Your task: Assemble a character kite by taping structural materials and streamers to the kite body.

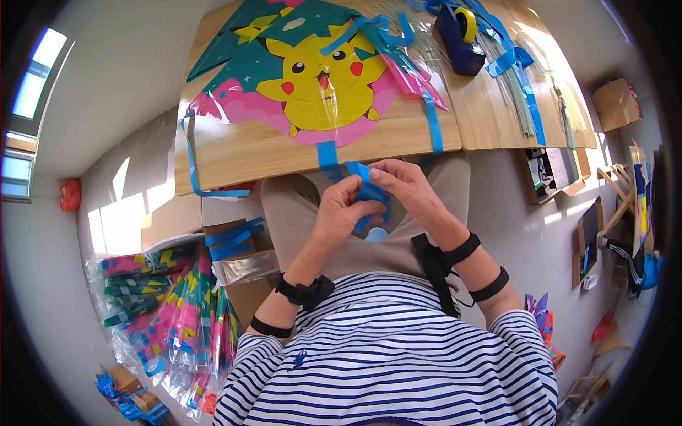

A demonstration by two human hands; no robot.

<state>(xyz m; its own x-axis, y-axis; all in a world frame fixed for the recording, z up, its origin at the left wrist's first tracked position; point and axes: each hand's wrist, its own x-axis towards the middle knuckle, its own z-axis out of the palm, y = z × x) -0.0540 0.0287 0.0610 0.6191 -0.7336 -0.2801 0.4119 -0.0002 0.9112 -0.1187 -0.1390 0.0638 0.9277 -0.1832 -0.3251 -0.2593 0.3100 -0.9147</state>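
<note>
A kite with a yellow cartoon figure on pink and green lies on the wooden table, and blue ribbon tails hang from its lower edge. Over my lap, just off the table's edge, my left hand and my right hand meet at a blue ribbon. The left fingers are curled round its side, with thumb and forefinger close together. My right thumb and fingers pinch its upper part. Part of the ribbon is hidden behind the hands.
A dark blue tape dispenser stands at the table's far right, beside thin rods and blue strips. At my lower left are several bagged kites and a cardboard box. Another open box sits below the table's right side.
</note>
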